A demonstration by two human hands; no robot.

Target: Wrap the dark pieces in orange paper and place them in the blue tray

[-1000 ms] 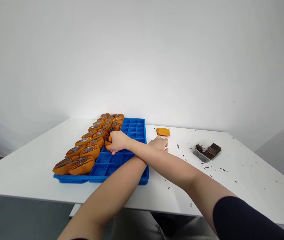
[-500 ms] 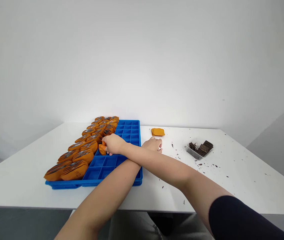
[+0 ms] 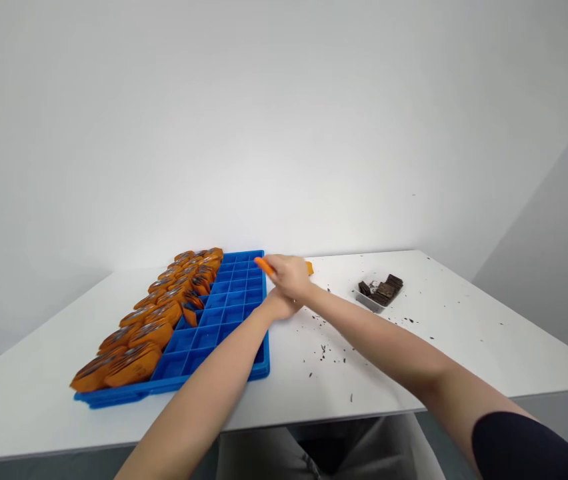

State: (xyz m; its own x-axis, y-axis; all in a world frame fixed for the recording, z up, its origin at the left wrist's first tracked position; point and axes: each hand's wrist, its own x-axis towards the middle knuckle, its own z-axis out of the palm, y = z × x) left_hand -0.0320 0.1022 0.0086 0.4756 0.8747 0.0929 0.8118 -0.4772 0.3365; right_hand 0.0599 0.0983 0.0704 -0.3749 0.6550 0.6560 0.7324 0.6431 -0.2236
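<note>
My right hand [image 3: 288, 275] is over the tray's right edge, blurred by motion, its fingers mostly turned away. A narrow bright orange piece [image 3: 264, 265] juts from its thumb side; whether it is worn or held I cannot make out. Just below, my left hand [image 3: 280, 305] lies beside the tray, largely covered by the right hand and wrist. My forearms cross there. Behind the right hand peeks a stack of orange paper packets [image 3: 309, 268]. The blue compartment tray [image 3: 267, 357] has bundles of orange packets [image 3: 134, 363] along its left side. A few packets [image 3: 190, 315] lean in an inner compartment.
A clear plastic box [image 3: 370, 304] of thin dark brown squares [image 3: 387, 289] stands to the right on the white table [image 3: 414, 373]. Dark crumbs [image 3: 323, 352] are scattered around it and in front. A white wall rises behind the table.
My right hand has left the packets in the tray and swung right, over my left hand. The packet it was touching now leans in its compartment. The whole view has shifted slightly.
</note>
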